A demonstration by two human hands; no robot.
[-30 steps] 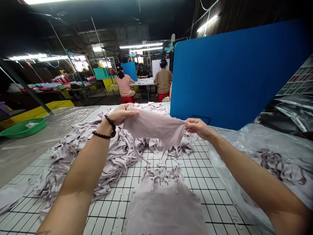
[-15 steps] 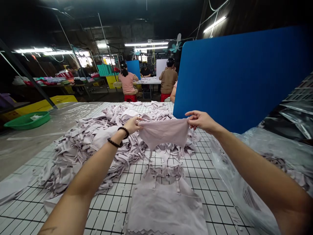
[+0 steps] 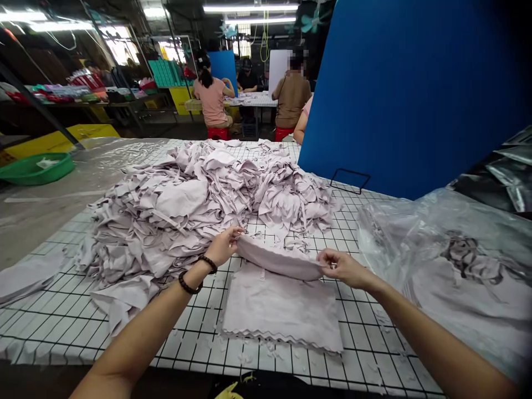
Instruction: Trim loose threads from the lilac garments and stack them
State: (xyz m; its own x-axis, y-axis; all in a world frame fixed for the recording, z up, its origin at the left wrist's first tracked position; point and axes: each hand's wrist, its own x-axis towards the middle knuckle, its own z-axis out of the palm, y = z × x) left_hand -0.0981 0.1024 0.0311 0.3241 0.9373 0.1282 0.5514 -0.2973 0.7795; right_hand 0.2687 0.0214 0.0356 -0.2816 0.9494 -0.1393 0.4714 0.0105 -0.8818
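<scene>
Between my two hands a pale lilac camisole [image 3: 280,259] is stretched by its edge, sagging a little in the middle. My left hand [image 3: 226,244], with two dark beaded bracelets at the wrist, pinches one corner. The opposite corner is gripped by the fingers of my right hand [image 3: 338,267]. Just below and partly covered by it, a flat stack of camisoles [image 3: 282,310] with wavy hems lies on the table. A large heap of the same pale garments [image 3: 183,205] rises beyond and to the left of my left hand.
A grid-patterned table [image 3: 369,321] carries scattered small scraps. At right lies a clear plastic bag [image 3: 399,227] with garments inside. A blue board [image 3: 399,94] stands behind it, beside a black wire stand [image 3: 351,180]. A green basket [image 3: 37,172] is at left; co-workers sit beyond.
The held camisole has come down and nearer, from in front of the heap to over the stack, its straps no longer hanging in view. My head view has tilted downward.
</scene>
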